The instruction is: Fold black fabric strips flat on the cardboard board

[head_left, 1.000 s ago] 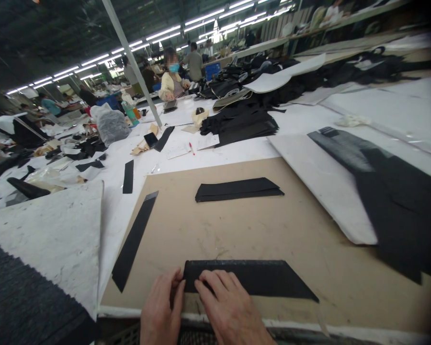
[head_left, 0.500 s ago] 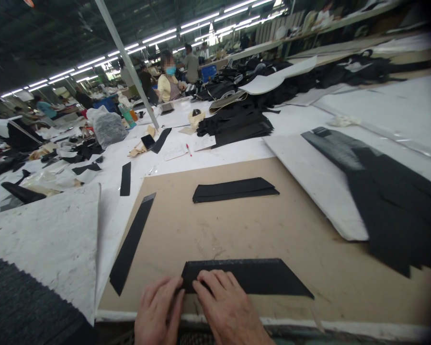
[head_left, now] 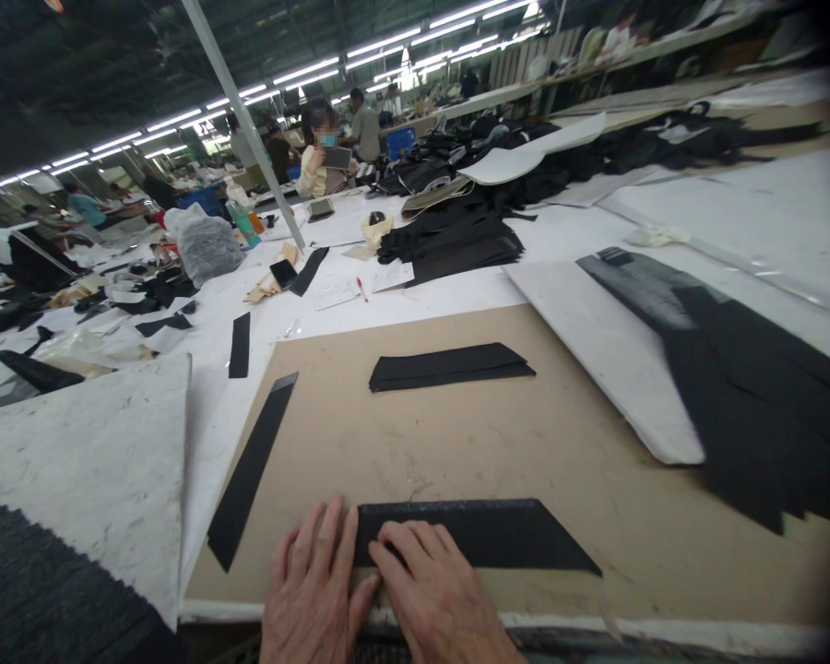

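A black fabric strip [head_left: 512, 535] with a slanted right end lies along the near edge of a tan board [head_left: 456, 443]. My left hand [head_left: 318, 572] rests flat at the strip's left end, its fingers stretched forward and its thumb angled toward the other hand. My right hand [head_left: 435, 581] is on the left part of the strip, with bent fingers held together and the thumb side closed on the material. What lies under its palm is hidden. Another black strip [head_left: 253, 470] lies at the board's left side. A small stack of black strips [head_left: 449, 366] sits farther back.
On the right, a pale panel [head_left: 601, 350] carries many dark cut pieces [head_left: 767, 387]. Behind the board are a red pen [head_left: 362, 290], a phone [head_left: 283, 273] and piled black fabric [head_left: 456, 240]. A post [head_left: 249, 129] rises beyond. A person [head_left: 325, 157] works across the table.
My left hand has moved slightly forward and flattened, its fingers straightening beside the strip. My right hand stays nearly in place. The person across the table has raised a dark flat piece.
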Available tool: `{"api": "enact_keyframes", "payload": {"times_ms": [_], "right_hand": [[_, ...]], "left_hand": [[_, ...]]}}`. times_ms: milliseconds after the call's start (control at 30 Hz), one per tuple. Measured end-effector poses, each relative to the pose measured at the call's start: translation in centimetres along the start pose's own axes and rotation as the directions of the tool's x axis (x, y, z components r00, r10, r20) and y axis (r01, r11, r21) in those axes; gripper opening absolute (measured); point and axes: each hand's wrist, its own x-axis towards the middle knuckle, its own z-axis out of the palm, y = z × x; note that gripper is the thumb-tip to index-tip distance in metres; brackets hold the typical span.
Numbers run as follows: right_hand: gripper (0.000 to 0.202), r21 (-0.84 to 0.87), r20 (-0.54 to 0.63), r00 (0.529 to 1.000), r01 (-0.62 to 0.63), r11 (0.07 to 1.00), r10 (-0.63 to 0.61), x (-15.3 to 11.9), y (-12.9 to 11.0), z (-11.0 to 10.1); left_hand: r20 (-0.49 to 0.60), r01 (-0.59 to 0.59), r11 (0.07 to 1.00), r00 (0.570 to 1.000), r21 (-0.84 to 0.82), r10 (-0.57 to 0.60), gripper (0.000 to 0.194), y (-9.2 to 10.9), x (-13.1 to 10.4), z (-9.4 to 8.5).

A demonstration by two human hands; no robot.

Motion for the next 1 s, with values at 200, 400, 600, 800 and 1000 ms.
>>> {"api": "enact_keyframes", "payload": {"times_ms": [200,400,600,800,1000], "right_hand": [[0.036,-0.012,0.045,0.999,-0.014,1.0,0.015,0.0,-0.3,-0.4],[0.037,-0.024,0.054,0.998,-0.015,1.0,0.016,0.1,-0.4,-0.6],[0.043,-0.004,0.054,0.998,-0.025,1.0,0.025,0.0,-0.5,-0.6],[0.042,0.02,0.068,0.997,-0.036,0.999,0.034,-0.1,-0.4,-0.4],[0.042,0.021,0.07,0.997,-0.032,0.999,0.03,0.0,-0.5,-0.5]], "left_hand": [[0.075,-0.083,0.996,0.994,0.044,0.079,0.056,-0.6,0.5,-0.9],[0.086,0.027,0.979,0.996,-0.204,-0.009,0.06,-1.7,-0.7,-0.5],[-0.002,0.171,0.919,0.983,-0.355,-0.183,0.04,-1.0,-3.3,0.0],[-0.108,0.023,0.976,0.993,-0.217,-0.048,0.038,-0.5,-3.0,-0.5],[-0.128,-0.143,0.986,0.983,-0.084,0.132,0.039,-1.5,-2.4,-1.5]]}}
